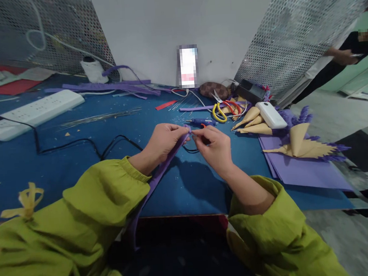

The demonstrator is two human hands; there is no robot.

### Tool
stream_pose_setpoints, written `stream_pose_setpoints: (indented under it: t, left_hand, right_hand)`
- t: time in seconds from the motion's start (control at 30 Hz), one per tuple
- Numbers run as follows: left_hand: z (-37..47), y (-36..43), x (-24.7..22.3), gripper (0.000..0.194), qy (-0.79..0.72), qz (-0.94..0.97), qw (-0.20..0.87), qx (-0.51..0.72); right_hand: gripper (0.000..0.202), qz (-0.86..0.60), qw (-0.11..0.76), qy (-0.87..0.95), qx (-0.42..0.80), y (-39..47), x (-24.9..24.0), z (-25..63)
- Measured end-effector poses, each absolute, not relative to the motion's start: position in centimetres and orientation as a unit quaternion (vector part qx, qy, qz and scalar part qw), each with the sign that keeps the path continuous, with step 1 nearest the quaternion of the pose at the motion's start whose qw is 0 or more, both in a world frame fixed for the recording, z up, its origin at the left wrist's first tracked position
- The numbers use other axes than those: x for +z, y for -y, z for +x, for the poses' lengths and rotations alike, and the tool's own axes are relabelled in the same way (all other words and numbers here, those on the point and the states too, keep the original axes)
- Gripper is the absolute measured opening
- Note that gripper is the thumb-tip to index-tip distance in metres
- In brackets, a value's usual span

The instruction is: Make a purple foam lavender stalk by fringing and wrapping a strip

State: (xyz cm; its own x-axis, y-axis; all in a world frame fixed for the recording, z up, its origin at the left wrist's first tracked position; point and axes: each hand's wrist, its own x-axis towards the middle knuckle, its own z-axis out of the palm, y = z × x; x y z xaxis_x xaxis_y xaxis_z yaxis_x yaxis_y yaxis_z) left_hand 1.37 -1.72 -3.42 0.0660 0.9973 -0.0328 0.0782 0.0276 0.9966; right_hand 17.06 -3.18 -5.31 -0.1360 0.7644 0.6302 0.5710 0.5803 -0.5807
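My left hand (167, 141) is closed in a pinch near the top end of a long purple paper strip (161, 173). From there the strip runs down past my left sleeve and hangs over the table's front edge. My right hand (214, 146) has thumb and index finger pressed together right at that top end; what sits between those fingertips is too small to make out. Just behind both hands lies a blue glue gun (198, 122) with an orange trigger.
A white power strip (43, 112) and black cable (67, 140) occupy the left. Thin wires (103, 116) lie behind. Yellow-handled pliers (219, 112), tan paper cones (248, 118), a white power bank (271, 115) and purple sheets (309, 173) are rightward. A lit phone (188, 66) leans at the back; a person (338, 55) stands right.
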Motion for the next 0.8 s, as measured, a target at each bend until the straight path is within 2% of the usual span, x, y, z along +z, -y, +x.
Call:
stream_pose_setpoints:
  t: [0.3,0.47,0.6,0.8]
  left_hand:
    - [1.37,1.3,-4.31,0.025,-0.51,0.499,0.532,0.456]
    - [1.39,1.35,-3.77,0.021,-0.53,0.481,0.538,0.445]
    - [1.36,1.33,-3.64,0.017,-0.529,0.488,0.536,0.442]
    - [1.21,1.13,-3.67,0.017,-0.524,0.502,0.536,0.432]
  right_hand:
    - [0.026,-0.451,0.392,0.801,-0.04,3.01,-6.09,17.13]
    - [0.029,-0.452,0.361,0.812,-0.079,3.17,-6.09,16.94]
    - [0.028,-0.446,0.364,0.815,-0.061,3.32,-6.13,16.88]
    - [0.017,-0.434,0.437,0.786,0.051,3.29,-5.56,17.15]
